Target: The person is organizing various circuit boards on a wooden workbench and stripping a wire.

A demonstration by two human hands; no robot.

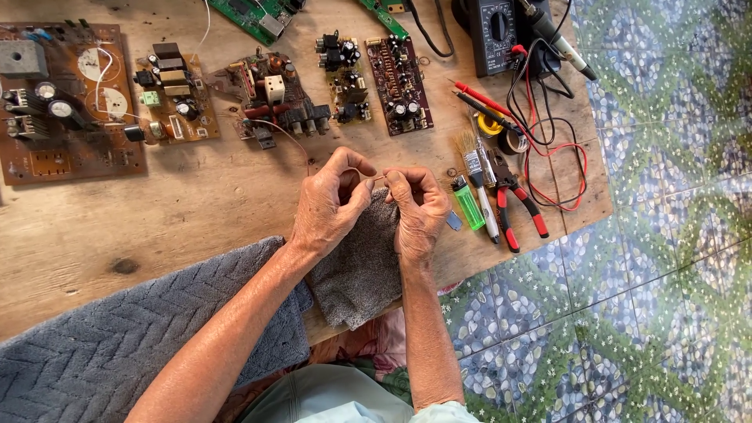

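my left hand point(329, 205) and my right hand point(419, 210) are close together over the wooden table point(196, 211), fingertips pinched on the two ends of a thin wire point(374, 178) stretched between them. the wire sits just above a small grey towel point(360, 270) that lies under both hands at the table's near edge. a bigger grey mat point(117, 337) lies to the left. just right of my right hand are a green lighter point(468, 204), a pen point(486, 207) and red-handled pliers point(518, 205). circuit boards point(70, 102) line the far side, a multimeter point(493, 31) with red and black leads sits at the far right.
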